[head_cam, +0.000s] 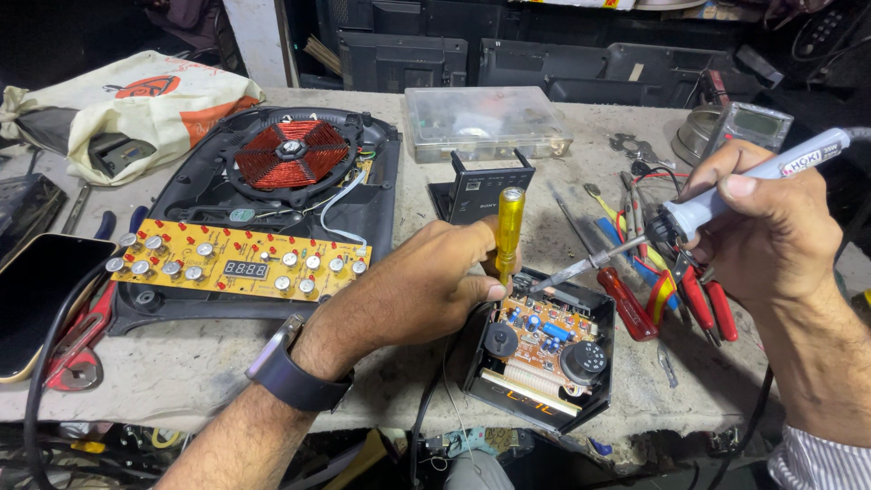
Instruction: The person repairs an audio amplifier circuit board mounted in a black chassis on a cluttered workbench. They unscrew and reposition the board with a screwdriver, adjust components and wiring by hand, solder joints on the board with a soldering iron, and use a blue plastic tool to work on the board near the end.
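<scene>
Hands at front edge of workbench (181, 367): left hand (413, 290) grasps yellow-handled screwdriver (508, 231) upright on circuit board (544, 331) in open black case (594, 404); right hand (771, 231) grips soldering iron (689, 213), tip beside screwdriver.

Yellow-handled screwdriver (509, 231): translucent handle upright, tip down on the orange circuit board (544, 331), near its 11 o'clock corner. Soldering iron (699, 210): grey-white barrel, lying at a slant, metal tip pointing toward 8 o'clock, apparently just above the board's top edge. Board sits inside an open black casing (594, 399), tilted, with black round parts at 3 and 9 o'clock.
</scene>
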A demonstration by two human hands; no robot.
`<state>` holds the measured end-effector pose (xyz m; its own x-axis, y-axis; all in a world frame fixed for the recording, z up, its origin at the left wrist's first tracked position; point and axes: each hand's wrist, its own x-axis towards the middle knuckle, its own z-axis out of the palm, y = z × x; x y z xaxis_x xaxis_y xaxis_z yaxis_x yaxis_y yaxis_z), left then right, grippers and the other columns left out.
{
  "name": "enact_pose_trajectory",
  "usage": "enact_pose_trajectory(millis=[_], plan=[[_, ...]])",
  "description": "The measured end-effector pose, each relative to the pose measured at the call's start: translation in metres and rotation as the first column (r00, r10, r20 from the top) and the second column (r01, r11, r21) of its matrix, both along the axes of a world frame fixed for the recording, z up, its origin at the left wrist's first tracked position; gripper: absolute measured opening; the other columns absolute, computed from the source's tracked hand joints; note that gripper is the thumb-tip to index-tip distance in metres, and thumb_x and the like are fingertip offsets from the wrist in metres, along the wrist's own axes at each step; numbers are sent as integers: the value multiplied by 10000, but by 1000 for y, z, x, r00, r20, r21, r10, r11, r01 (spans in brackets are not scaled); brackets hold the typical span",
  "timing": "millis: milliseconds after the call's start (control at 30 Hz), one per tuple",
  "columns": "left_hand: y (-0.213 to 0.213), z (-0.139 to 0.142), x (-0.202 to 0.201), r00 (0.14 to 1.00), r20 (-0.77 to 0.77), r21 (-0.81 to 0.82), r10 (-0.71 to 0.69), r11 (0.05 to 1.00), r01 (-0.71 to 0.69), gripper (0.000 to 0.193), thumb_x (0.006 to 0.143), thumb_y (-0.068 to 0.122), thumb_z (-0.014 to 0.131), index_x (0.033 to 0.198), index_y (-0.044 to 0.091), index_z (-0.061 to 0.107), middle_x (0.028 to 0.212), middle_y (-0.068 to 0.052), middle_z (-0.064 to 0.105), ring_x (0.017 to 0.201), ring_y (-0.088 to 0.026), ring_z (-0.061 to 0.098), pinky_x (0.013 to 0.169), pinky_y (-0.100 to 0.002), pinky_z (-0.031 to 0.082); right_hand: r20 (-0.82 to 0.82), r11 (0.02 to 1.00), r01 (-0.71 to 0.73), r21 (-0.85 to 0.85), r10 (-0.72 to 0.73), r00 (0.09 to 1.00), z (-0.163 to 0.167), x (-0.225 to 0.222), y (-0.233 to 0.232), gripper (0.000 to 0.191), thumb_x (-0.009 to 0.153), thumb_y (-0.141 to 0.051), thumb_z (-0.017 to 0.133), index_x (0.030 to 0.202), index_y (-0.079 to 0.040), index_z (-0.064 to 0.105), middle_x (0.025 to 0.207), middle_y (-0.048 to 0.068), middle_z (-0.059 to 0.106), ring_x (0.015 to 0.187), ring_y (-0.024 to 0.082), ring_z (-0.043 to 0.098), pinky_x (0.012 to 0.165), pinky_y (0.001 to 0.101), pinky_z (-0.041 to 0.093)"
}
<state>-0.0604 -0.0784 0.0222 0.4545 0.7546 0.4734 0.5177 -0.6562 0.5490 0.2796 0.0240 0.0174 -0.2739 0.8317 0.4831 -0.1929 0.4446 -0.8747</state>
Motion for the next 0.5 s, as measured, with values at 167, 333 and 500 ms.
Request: enact_pose_trajectory(millis=[167,333,500], plan=[[0,6,-1,999,-20,-193,25,981,-29,224,903,184,720,990,19,595,897,-177,729,972,-339,733,777,-448,561,15,1000,11,-2,-11,1000,1,0,-1,377,946,-285,647,917,90,620,703,171,614,525,186,552,501,309,432],[0,2,-1,999,-34,-48,9,999,-10,229,870,147,744,979,1,606,906,-186,714,963,-384,679,789,-476,524,17,1000,31,-7,-31,999,0,0,0,375,948,-282,644,919,91,620,733,176,625,548,193,574,494,311,436],[2,-3,-1,999,-23,-14,-25,1000,25,235,876,154,750,984,-1,611,902,-184,705,964,-392,681,781,-482,517,9,1000,18,-5,-18,1000,-3,3,2,377,952,-281,645,926,94,620,757,180,631,573,201,591,503,316,443]])
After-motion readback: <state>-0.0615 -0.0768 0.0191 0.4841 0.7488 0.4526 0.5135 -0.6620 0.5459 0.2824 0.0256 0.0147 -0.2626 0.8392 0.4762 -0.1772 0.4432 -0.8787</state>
